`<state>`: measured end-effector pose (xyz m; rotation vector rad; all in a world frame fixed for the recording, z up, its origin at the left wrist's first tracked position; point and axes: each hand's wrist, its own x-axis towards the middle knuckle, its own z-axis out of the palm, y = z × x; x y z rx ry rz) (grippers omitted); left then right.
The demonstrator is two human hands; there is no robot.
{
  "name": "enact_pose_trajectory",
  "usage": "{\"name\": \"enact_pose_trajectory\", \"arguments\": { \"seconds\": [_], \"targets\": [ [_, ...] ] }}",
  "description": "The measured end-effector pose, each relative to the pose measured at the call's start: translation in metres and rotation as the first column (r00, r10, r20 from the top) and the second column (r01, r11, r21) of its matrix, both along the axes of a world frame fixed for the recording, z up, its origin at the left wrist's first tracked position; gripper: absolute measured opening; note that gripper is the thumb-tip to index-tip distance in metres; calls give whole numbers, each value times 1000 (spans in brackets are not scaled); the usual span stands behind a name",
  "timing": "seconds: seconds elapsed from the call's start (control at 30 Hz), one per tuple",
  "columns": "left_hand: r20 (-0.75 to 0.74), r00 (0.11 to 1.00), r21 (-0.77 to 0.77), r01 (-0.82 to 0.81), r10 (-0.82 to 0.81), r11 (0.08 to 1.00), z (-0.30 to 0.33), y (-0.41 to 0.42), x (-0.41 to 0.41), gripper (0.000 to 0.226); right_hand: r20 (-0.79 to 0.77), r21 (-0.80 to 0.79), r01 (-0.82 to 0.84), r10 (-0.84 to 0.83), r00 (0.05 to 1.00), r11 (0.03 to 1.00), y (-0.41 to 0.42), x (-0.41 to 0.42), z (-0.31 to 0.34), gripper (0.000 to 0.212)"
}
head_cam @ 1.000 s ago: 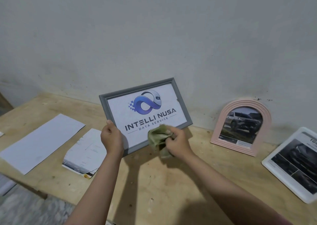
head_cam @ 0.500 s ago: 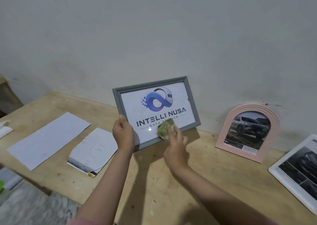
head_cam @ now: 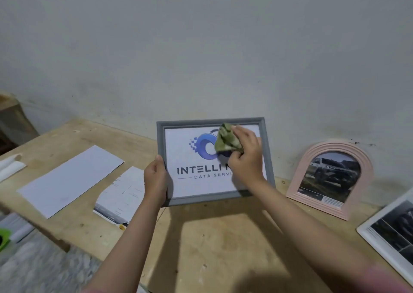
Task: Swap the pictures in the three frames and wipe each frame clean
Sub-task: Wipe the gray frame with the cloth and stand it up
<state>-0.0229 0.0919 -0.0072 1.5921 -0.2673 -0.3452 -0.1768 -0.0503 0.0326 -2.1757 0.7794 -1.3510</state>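
A grey rectangular frame (head_cam: 201, 200) with a blue logo picture is held upright above the wooden table (head_cam: 214, 243). My left hand (head_cam: 155, 177) grips its left edge, thumb on the front. My right hand (head_cam: 244, 155) holds a crumpled green cloth (head_cam: 226, 140) and presses it on the glass over the logo's upper right. A pink arched frame (head_cam: 366, 178) with a car photo leans on the wall at the right. A white frame (head_cam: 366, 239) with dark car photos lies at the far right, cut off by the image edge.
Two loose paper sheets lie on the table's left: a blank white one (head_cam: 69, 178) and a printed one (head_cam: 121, 195). A white object (head_cam: 10, 166) sits at the far left edge. A green thing (head_cam: 4, 238) shows below the table. The wall (head_cam: 201, 58) stands right behind.
My right hand moved the cloth from the frame's lower middle up to the upper right of the glass. The frame turned more level in my left hand.
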Motion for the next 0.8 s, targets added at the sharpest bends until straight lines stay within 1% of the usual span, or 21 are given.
{"name": "enact_pose_trajectory", "arguments": {
  "seconds": [0.07, 0.13, 0.17, 0.2, 0.27, 0.3, 0.33, 0.4, 0.47, 0.5, 0.53, 0.57, 0.6, 0.63, 0.67, 0.7, 0.73, 0.8],
  "targets": [
    [65, 994, 17, 84, -85, 996, 0, -1, -3, 40, -140, -67, 43, -52, 989, 997, -8, 13, 8, 74],
    [87, 985, 37, 147, -150, 988, 1, -4, -8, 41, -262, -159, 32, -74, 962, 987, -3, 23, 2, 71],
    [85, 983, 34, 161, -163, 986, 2, -4, -10, 42, -311, -176, -19, -38, 950, 984, 3, 26, -5, 69],
    [82, 982, 29, 169, -171, 985, 1, -5, -11, 44, -359, -189, -99, 25, 933, 977, 9, 28, -15, 72],
    [71, 982, 26, 172, -173, 985, 0, -4, -8, 49, -457, -250, -289, 151, 877, 924, 26, 30, -38, 86],
    [54, 985, 22, 164, -165, 986, 0, -2, -6, 51, -508, -277, -381, 202, 837, 882, 33, 29, -48, 85],
    [26, 988, 13, 150, -150, 989, -2, -1, -3, 50, -554, -284, -466, 254, 793, 838, 40, 26, -56, 78],
    [-30, 992, -3, 121, -121, 993, -1, 2, 1, 44, -634, -249, -624, 362, 683, 741, 55, 13, -59, 66],
    [-43, 993, -8, 110, -110, 994, -3, 6, 5, 40, -710, -105, -727, 461, 533, 679, 65, 1, -47, 64],
    [-47, 993, -7, 107, -108, 994, -3, 8, 7, 39, -716, -19, -742, 509, 478, 670, 65, -1, -38, 63],
    [-52, 993, -10, 104, -105, 995, -3, 9, 7, 38, -684, 46, -734, 557, 471, 677, 61, -1, -30, 61],
    [-57, 993, -17, 102, -102, 995, -1, 11, 7, 36, -618, 69, -702, 583, 528, 709, 55, 2, -20, 60],
    [-62, 992, -29, 104, -106, 994, 1, 11, 7, 36, -538, 45, -646, 564, 626, 762, 48, 7, -8, 61],
    [-68, 991, -34, 114, -116, 993, 2, 12, 6, 37, -455, -17, -575, 506, 733, 818, 40, 14, 1, 62],
    [-70, 989, -30, 130, -131, 991, 4, 12, 5, 40, -386, -97, -495, 426, 818, 863, 32, 22, 8, 63],
    [-66, 987, -29, 143, -144, 989, 6, 11, 3, 42, -341, -164, -417, 346, 874, 894, 25, 32, 15, 63],
    [-61, 986, -33, 156, -157, 987, 6, 9, 2, 42, -326, -217, -356, 276, 904, 909, 20, 42, 19, 65],
    [-32, 982, -37, 183, -184, 982, 8, 5, 0, 42, -367, -293, -313, 196, 909, 904, 17, 61, 21, 70]
  ]
}}
